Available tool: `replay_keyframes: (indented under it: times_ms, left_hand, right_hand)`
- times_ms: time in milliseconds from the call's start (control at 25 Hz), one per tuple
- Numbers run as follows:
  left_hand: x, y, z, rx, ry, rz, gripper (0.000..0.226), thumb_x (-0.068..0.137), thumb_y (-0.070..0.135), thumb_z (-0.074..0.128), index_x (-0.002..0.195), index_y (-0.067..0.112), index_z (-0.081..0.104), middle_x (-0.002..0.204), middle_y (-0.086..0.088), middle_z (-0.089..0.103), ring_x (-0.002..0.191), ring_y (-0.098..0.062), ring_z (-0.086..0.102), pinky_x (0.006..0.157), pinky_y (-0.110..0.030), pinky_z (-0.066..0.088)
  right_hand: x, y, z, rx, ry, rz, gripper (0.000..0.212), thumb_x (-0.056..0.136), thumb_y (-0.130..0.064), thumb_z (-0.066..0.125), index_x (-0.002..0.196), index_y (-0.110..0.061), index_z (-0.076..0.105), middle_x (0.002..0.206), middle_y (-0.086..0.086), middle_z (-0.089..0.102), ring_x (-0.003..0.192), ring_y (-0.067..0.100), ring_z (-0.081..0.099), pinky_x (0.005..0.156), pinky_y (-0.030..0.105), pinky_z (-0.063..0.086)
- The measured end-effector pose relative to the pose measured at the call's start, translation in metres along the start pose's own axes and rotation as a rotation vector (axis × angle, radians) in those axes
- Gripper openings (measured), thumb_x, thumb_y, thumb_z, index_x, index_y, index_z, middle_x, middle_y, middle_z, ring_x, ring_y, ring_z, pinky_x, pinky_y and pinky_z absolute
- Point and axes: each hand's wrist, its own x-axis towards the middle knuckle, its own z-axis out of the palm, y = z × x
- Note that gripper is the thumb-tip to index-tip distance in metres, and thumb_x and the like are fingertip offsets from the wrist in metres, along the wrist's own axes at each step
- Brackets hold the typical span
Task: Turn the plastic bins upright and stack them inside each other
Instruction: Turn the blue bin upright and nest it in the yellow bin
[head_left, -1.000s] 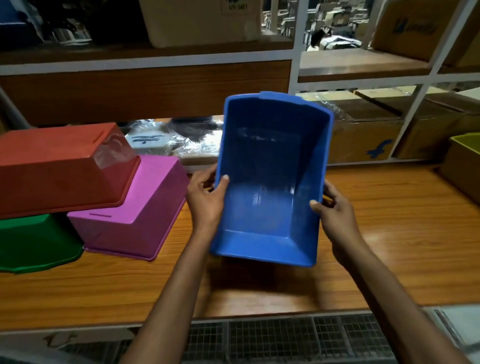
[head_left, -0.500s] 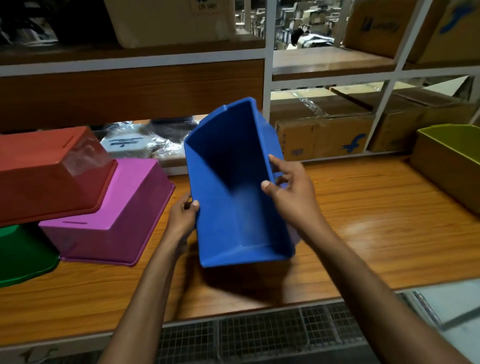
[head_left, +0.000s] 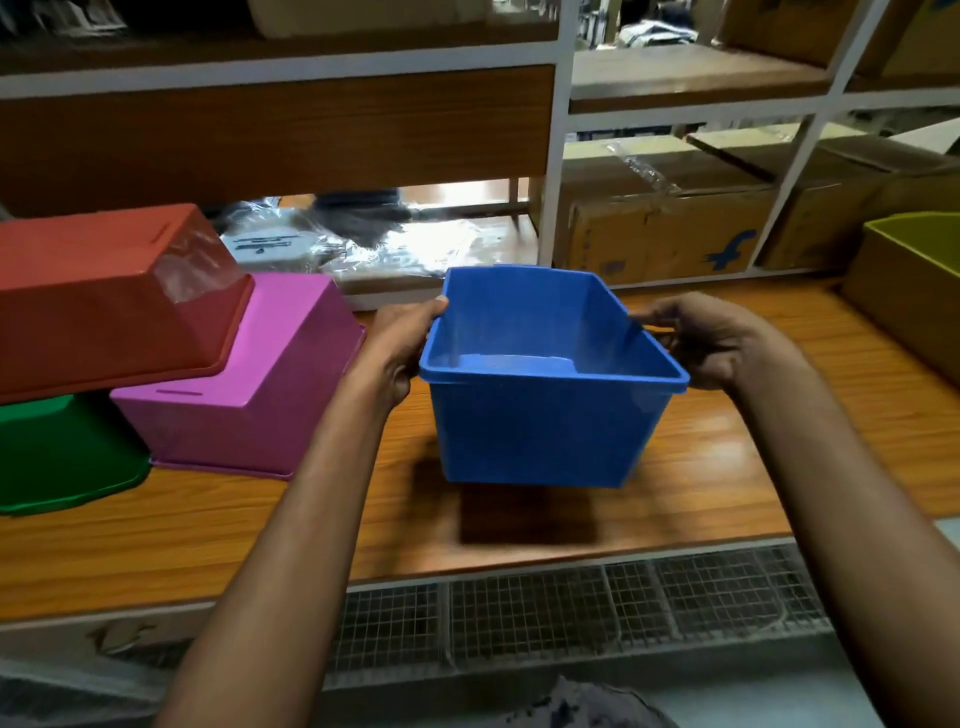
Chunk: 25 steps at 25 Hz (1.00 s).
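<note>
A blue plastic bin hangs upright just above the wooden shelf, its opening facing up. My left hand grips its left rim and my right hand grips its right rim. To the left, a pink bin lies upside down on the shelf. A red bin rests upside down across the pink bin and a green bin, also upside down. An olive-yellow bin stands upright at the right edge.
Cardboard boxes and plastic-wrapped packages sit behind the shelf. White rack posts rise at the back. A wire mesh panel runs below the shelf's front edge.
The blue bin has turned from tilted with its opening toward me to upright, and it has come down closer to the shelf. My hands have shifted to its left and right rims.
</note>
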Motion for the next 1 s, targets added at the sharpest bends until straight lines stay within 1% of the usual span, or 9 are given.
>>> replay_keyframes:
  times_ms: [80,160,320,400,520,680,800,880,1000]
  left_hand:
    - [-0.002,-0.006,0.001,-0.001,-0.038,0.01,0.018,0.099,0.025,0.065,0.098,0.011,0.076,0.094,-0.008,0.079,0.075,-0.023,0.074,0.072,-0.039,0.061]
    - [-0.003,-0.013,0.004,0.014,-0.084,0.017,0.021,0.099,0.027,0.064,0.106,0.011,0.076,0.101,-0.009,0.08,0.085,-0.025,0.074,0.085,-0.048,0.06]
    - [-0.017,-0.028,0.016,0.112,-0.256,0.076,0.023,0.104,0.023,0.056,0.123,0.026,0.07,0.102,0.005,0.071,0.081,-0.006,0.064,0.07,-0.031,0.052]
    - [-0.03,-0.04,0.027,0.078,-0.316,0.116,0.03,0.106,0.018,0.054,0.133,0.028,0.063,0.11,0.002,0.064,0.091,-0.007,0.062,0.075,-0.031,0.054]
    - [-0.055,-0.058,0.05,0.037,-0.373,0.186,0.043,0.105,0.013,0.055,0.146,0.027,0.052,0.12,0.005,0.061,0.092,0.005,0.066,0.072,-0.02,0.057]
    - [-0.09,-0.075,0.09,-0.001,-0.448,0.244,0.056,0.102,0.008,0.06,0.15,0.032,0.047,0.134,0.007,0.059,0.1,0.004,0.067,0.079,-0.02,0.057]
    - [-0.11,-0.075,0.13,0.018,-0.48,0.293,0.054,0.102,0.015,0.062,0.147,0.042,0.051,0.14,0.008,0.059,0.116,-0.006,0.062,0.082,-0.024,0.057]
    - [-0.125,-0.07,0.161,0.008,-0.519,0.297,0.053,0.102,0.019,0.063,0.147,0.043,0.051,0.141,0.005,0.059,0.12,-0.012,0.062,0.081,-0.024,0.056]
    - [-0.154,-0.064,0.216,0.033,-0.585,0.303,0.051,0.102,0.021,0.063,0.146,0.045,0.052,0.14,0.005,0.06,0.121,-0.014,0.062,0.084,-0.035,0.06]
  right_hand:
    - [-0.007,0.01,-0.011,0.037,-0.01,0.012,0.035,0.094,-0.002,0.061,0.128,-0.006,0.063,0.121,0.013,0.066,0.073,0.021,0.077,0.058,0.03,0.063]
    - [-0.013,0.019,-0.021,0.054,-0.02,-0.01,0.043,0.093,0.002,0.061,0.135,-0.005,0.061,0.128,0.013,0.069,0.086,0.02,0.078,0.065,0.03,0.064]
    - [-0.039,0.038,-0.037,0.058,0.032,-0.196,0.044,0.095,0.009,0.054,0.135,-0.008,0.059,0.111,0.006,0.073,0.089,0.012,0.072,0.072,0.025,0.061]
    - [-0.056,0.052,-0.048,-0.013,0.095,-0.325,0.048,0.095,0.014,0.051,0.135,-0.01,0.061,0.117,0.006,0.068,0.098,0.012,0.067,0.078,0.025,0.057]
    - [-0.079,0.079,-0.072,-0.097,0.224,-0.503,0.053,0.094,0.015,0.053,0.137,-0.015,0.061,0.134,0.011,0.062,0.108,0.014,0.059,0.095,0.034,0.053]
    - [-0.11,0.111,-0.113,-0.091,0.366,-0.621,0.056,0.092,0.013,0.059,0.131,-0.028,0.063,0.136,0.006,0.063,0.117,0.014,0.059,0.11,0.043,0.048]
    - [-0.13,0.125,-0.152,-0.018,0.413,-0.65,0.057,0.092,0.014,0.058,0.13,-0.028,0.063,0.137,0.009,0.064,0.115,0.012,0.06,0.106,0.041,0.051]
    - [-0.145,0.127,-0.184,0.047,0.442,-0.655,0.056,0.093,0.015,0.057,0.127,-0.03,0.065,0.132,0.002,0.067,0.113,0.01,0.062,0.097,0.032,0.056]
    - [-0.177,0.126,-0.24,0.109,0.464,-0.644,0.053,0.095,0.014,0.055,0.122,-0.03,0.068,0.121,-0.01,0.073,0.111,0.006,0.066,0.081,0.017,0.056]
